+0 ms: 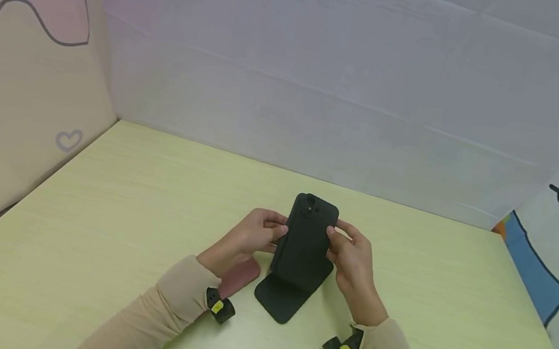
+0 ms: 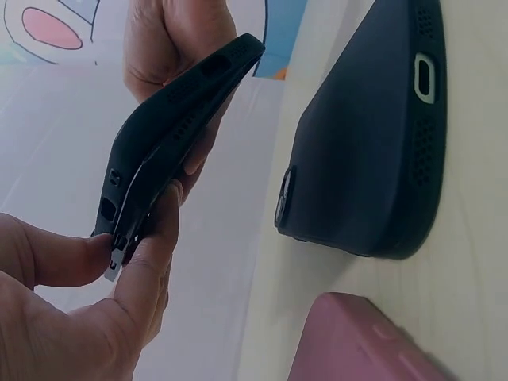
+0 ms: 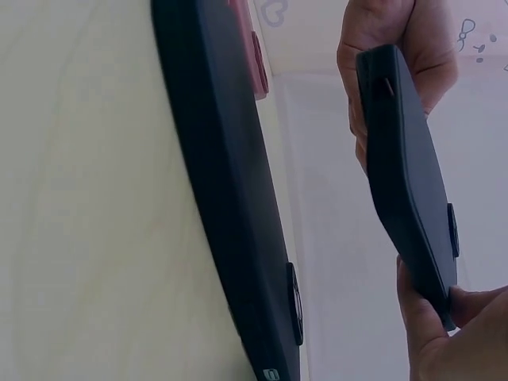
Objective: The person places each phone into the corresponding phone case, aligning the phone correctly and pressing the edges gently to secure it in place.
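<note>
Above the table, both hands hold a black phone case (image 1: 304, 247) with its camera opening at the top. My left hand (image 1: 253, 235) pinches its left edge; my right hand (image 1: 353, 265) grips the right edge, thumb on the back. In the left wrist view a thin dark phone-like slab (image 2: 163, 155) sits against the case (image 2: 131, 147), with a narrow gap between them along one end. Whether the slab is a phone I cannot tell for sure. Below the hands lies a second black phone case (image 1: 282, 301), partly covered by the held one in the head view.
A dusty-pink phone case (image 1: 241, 277) lies on the table beside the second black case, partly hidden by the left wrist. The pale wooden table (image 1: 172, 180) meets a light cloth wall (image 1: 329, 83) at the back, with printed panels at both sides.
</note>
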{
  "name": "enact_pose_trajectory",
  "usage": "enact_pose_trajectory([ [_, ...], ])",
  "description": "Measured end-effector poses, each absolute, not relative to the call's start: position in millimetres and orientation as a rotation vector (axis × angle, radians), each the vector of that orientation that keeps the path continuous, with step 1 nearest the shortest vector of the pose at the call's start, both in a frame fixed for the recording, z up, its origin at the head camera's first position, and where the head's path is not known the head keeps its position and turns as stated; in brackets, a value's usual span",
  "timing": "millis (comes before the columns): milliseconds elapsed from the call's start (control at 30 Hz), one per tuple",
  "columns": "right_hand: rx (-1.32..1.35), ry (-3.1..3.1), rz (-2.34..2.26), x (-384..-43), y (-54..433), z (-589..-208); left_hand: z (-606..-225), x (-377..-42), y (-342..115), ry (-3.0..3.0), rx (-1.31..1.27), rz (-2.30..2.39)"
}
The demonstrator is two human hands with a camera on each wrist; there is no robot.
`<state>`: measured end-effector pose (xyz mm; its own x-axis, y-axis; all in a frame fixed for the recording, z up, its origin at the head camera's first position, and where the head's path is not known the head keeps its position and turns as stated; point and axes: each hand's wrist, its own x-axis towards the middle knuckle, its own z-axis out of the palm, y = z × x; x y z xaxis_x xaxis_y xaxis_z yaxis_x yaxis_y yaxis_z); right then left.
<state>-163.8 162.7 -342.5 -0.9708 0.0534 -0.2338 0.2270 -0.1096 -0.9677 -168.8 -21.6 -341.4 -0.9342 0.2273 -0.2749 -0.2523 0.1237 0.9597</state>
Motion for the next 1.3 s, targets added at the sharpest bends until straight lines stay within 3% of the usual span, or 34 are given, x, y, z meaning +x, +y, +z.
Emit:
enact_pose_trajectory([
  [1300,0.368,1.962,-2.307,-162.3,161.5,-337.6,-332.2,-160.5,-19.4,2.121,0.114,1.88],
])
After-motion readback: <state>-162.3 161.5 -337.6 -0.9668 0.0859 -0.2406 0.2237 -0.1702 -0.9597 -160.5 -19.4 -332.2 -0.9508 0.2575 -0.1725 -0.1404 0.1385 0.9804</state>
